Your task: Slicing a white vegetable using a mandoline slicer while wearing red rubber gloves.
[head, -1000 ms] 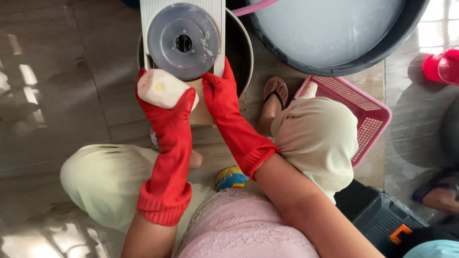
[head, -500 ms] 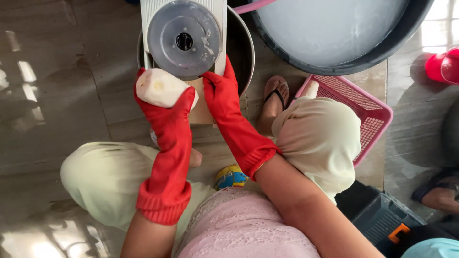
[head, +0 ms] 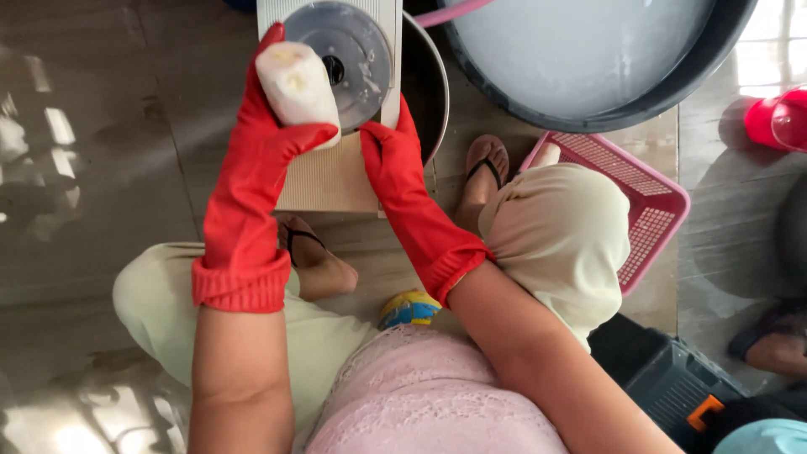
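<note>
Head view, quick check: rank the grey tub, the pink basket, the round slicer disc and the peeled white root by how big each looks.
1. Grey tub, largest though cut off by the frame.
2. Pink basket, partly hidden by a knee.
3. and 4. Slicer disc and peeled white root in the left hand: look alike; the root is nearer the camera, so unranked.

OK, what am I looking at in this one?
A person squatting on a tiled floor, both hands in red rubber gloves. The left hand grips a peeled pale root up against the round metal disc of a slicer board. The right hand rests on the board beside it. A large tub of cloudy water and a pink basket stand nearby.
</note>
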